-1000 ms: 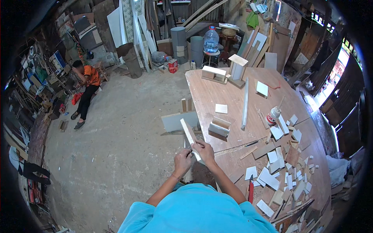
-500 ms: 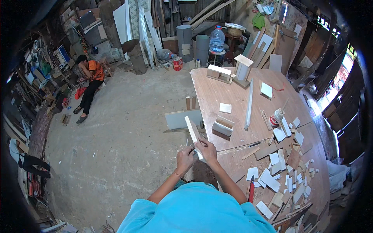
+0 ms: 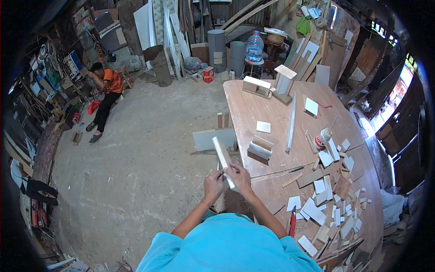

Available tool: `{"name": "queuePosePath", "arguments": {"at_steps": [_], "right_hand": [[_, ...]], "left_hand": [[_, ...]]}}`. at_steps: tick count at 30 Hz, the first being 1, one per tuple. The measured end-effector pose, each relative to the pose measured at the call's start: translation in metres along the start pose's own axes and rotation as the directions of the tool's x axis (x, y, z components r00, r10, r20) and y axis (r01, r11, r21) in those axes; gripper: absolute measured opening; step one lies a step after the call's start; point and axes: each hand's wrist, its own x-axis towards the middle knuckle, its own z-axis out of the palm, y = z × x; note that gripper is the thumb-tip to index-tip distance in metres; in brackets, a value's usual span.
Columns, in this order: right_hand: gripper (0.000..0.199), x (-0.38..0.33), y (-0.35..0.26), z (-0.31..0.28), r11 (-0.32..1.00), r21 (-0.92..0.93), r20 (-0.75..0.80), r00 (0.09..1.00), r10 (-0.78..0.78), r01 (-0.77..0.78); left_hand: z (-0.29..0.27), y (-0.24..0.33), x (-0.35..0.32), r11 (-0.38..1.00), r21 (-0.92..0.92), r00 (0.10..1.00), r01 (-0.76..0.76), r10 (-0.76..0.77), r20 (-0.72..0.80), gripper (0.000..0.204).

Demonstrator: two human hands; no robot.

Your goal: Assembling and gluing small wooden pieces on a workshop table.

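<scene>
A narrow board (image 3: 220, 151) with a white face and pale edge slants upward in front of my body, beside the table's left edge. My right hand (image 3: 239, 178) is closed on its lower part. Against the opposite side of the board, my left hand (image 3: 213, 186) has its fingers pinched together; a thin dark sliver shows at the fingertips, too small to name. The board's lower end comes down between the two hands. Closest on the table is a small white-and-wood block assembly (image 3: 260, 148).
The wooden table (image 3: 272, 170) carries small box-like assemblies, a long strip (image 3: 291, 122), a glue bottle (image 3: 322, 138), red-handled pliers (image 3: 292, 223) and many offcuts (image 3: 314, 211). A grey panel (image 3: 213, 139) stands left of the table. A person in orange (image 3: 108, 81) sits at the far left.
The board has swung slightly left and turned, so it looks narrower. Both hands have shifted a little left with it.
</scene>
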Motion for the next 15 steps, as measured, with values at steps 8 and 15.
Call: {"name": "queuePosePath", "arguments": {"at_steps": [8, 15], "right_hand": [[0.05, 0.01, 0.009, 0.002, 0.996, 0.088, 0.0, 1.0, 0.017, -0.017], [0.051, -0.001, 0.011, 0.009, 0.999, 0.006, 0.056, 0.997, -0.051, 0.05]], "left_hand": [[-0.005, 0.006, -0.002, 1.0, 0.02, 1.0, 0.002, -0.003, 0.023, 0.015], [-0.006, -0.006, 0.01, 0.996, -0.038, 0.995, 0.084, -0.086, -0.054, 0.015]]}}
